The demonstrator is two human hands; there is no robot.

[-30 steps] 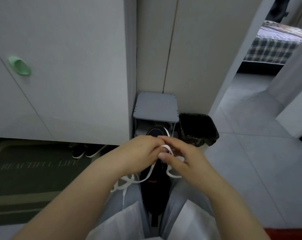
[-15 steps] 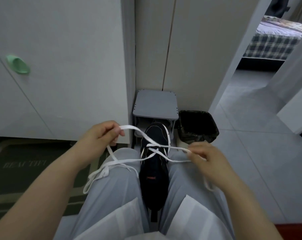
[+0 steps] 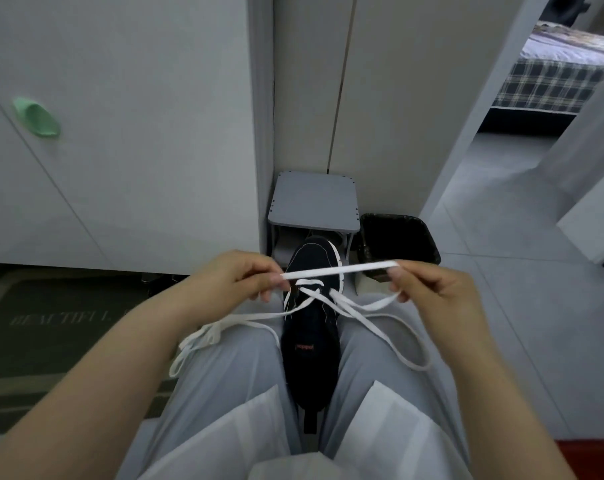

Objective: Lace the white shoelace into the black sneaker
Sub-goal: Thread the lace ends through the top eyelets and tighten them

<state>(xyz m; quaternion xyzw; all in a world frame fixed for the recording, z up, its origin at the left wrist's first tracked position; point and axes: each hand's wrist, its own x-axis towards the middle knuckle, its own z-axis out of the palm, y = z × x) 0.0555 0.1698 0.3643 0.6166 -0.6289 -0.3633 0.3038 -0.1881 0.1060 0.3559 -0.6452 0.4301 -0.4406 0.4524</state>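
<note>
Our thighs [image 3: 231, 368] clamp the black sneaker [image 3: 311, 344], toe pointing away from us. Our left hand [image 3: 231, 278] and right hand [image 3: 432, 289] each pinch the white shoelace [image 3: 338, 270] in curled fingers, stretching one span taut above the toe. The lace crosses at the front eyelets, and its slack trails over both thighs.

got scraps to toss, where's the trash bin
Head view, right of centre: the black trash bin stands on the floor beside the grey stool, just beyond the right hand.
</note>
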